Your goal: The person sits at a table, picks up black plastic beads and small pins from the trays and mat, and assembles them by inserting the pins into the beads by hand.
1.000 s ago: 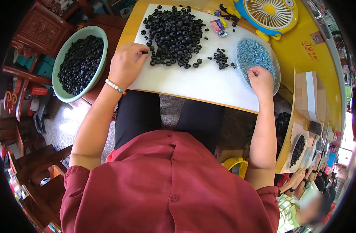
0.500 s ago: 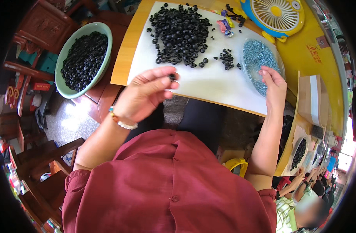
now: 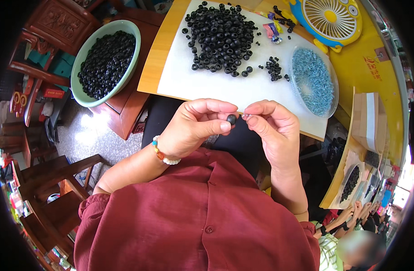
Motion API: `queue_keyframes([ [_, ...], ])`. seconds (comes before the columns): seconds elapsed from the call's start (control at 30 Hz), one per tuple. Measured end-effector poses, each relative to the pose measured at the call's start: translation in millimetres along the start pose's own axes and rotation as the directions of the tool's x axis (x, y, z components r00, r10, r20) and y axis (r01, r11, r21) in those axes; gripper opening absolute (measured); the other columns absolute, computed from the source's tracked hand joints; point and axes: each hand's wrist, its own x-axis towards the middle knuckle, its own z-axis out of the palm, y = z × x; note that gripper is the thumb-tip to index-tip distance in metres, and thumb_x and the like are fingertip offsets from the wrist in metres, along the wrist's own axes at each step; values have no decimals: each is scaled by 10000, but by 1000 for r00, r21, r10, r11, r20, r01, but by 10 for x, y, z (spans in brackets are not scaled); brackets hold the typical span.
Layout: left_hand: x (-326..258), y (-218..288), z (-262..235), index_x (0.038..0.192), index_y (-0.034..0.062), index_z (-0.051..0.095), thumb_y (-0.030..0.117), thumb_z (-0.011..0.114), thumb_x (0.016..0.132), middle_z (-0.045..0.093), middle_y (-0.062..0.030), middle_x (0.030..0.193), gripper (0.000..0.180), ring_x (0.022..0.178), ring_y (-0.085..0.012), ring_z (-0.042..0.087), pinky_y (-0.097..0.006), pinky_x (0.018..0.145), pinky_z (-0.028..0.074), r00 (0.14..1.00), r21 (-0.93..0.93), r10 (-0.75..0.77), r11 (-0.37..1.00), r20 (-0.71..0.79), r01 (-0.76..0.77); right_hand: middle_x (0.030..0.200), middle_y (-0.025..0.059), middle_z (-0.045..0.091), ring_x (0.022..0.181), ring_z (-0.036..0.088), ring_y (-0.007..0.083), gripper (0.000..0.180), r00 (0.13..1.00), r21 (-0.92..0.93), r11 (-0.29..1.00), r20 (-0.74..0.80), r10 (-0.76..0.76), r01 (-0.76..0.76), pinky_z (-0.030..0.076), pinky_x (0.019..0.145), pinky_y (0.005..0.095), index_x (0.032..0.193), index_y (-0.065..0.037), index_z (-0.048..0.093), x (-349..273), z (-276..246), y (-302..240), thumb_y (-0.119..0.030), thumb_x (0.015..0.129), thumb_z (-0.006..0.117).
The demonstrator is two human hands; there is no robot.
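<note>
The yellow table point(image 3: 374, 77) fills the field from twelve to three o'clock, and a white sheet point(image 3: 225, 86) lies over its near edge, probably so that dark parts show up against it and do not roll off. At ten o'clock a pale green bowl point(image 3: 80, 67) sits on a low wooden stand point(image 3: 125, 108), heaped with black rings; it stands within reach of the left arm, seemingly as bulk stock. At one o'clock a yellow and blue desk fan point(image 3: 331, 18) faces the seat. On the sheet at twelve o'clock lies a loose pile of black rings point(image 3: 220, 36), spread flat so single pieces can be picked. At two o'clock a clear shallow dish point(image 3: 313, 79) holds small blue-grey metal parts, placed on the right hand's side. A small cluster of black bits point(image 3: 274, 70) lies between pile and dish.

Both hands are raised off the sheet, in front of the chest near the centre. The left hand point(image 3: 193, 128) pinches one black ring point(image 3: 231, 119) between thumb and forefinger, its other fingers curled in. The right hand point(image 3: 272, 128) grips a tiny shiny piece point(image 3: 245, 116) at its fingertips, almost touching the ring; what the piece is cannot be made out. The two are held tip to tip, close to the eyes, apparently to line them up.
</note>
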Motion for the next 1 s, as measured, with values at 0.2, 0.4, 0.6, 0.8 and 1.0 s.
queue_keyframes([
  [0.2, -6, 6, 6, 1072, 6, 616, 36, 606, 864, 636, -62, 923, 211, 825, -114, 612, -226, 755, 517, 1000, -58, 0, 998, 25, 2, 923, 100, 638, 849, 617, 135, 131, 999, 58, 998, 6, 36, -36, 496, 787, 243, 968, 51, 587, -43, 64, 70, 52, 838, 605],
  [0.4, 19, -23, -17, 1047, 50, 614, 50, 564, 893, 632, -119, 1027, 162, 883, -172, 637, -273, 772, 549, 988, -436, -141, 886, 63, 154, 935, 121, 638, 843, 622, 156, 136, 998, 30, 1000, -60, -3, 5, 501, 785, 259, 960, 60, 586, -68, 92, 98, 57, 828, 617],
  [0.6, -1, -62, -36, 1013, 50, 618, 30, 585, 874, 640, -140, 1007, 144, 874, -192, 649, -284, 746, 564, 992, -397, -120, 910, 30, 122, 886, 100, 633, 801, 618, 134, 119, 988, -151, 978, -30, -153, 146, 495, 739, 243, 920, 53, 610, -30, 146, 90, 69, 805, 636],
  [0.8, 6, -83, -19, 954, 26, 617, 47, 615, 859, 653, -111, 911, 97, 801, -186, 657, -281, 729, 566, 985, -297, -150, 947, -87, 118, 841, 87, 623, 748, 615, 120, 112, 977, -498, 847, 5, -213, 188, 484, 651, 224, 873, 23, 627, -22, 192, 44, 65, 774, 657],
  [1.0, 16, -92, -16, 926, 25, 617, 56, 623, 856, 653, -97, 866, 76, 775, -175, 655, -279, 717, 562, 982, -214, -161, 967, -93, 138, 830, 63, 616, 694, 578, 97, 144, 979, -677, 713, 58, -195, 182, 459, 601, 215, 862, -2, 603, 26, 91, 51, 31, 754, 692],
])
